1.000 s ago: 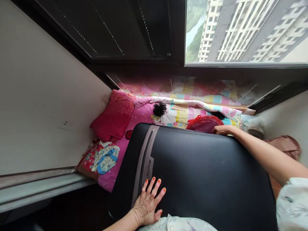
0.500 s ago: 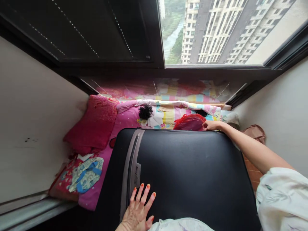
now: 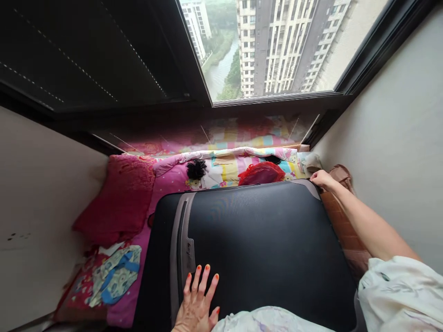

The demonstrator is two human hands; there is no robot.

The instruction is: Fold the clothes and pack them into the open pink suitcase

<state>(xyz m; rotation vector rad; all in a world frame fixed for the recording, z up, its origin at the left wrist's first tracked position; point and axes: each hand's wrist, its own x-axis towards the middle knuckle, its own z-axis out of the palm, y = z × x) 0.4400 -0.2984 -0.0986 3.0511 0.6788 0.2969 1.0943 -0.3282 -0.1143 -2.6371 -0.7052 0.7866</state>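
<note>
A large black suitcase point(image 3: 256, 240) with grey trim lies flat in front of me, its lid down. My left hand point(image 3: 197, 297) rests palm down on the lid, fingers spread, beside the grey zipped strip point(image 3: 179, 258). At the far right corner, my right hand point(image 3: 322, 179) is closed in a pinch on the suitcase's edge zipper. The fingers cover the zipper pull itself. A red mesh bag point(image 3: 261, 173) lies just beyond the far edge, left of that hand.
A dark pink pillow point(image 3: 114, 198) leans at the left wall, with a blue patterned cloth point(image 3: 117, 274) nearer. A black fluffy item point(image 3: 196, 169) lies on the colourful quilt point(image 3: 228, 171). A brown bag point(image 3: 342, 177) sits by the right wall. The window point(image 3: 242, 50) rises behind.
My right hand has slid rightward along the suitcase's far edge, from beside the red mesh bag to the far right corner. My left hand stays flat on the lid. The view has shifted.
</note>
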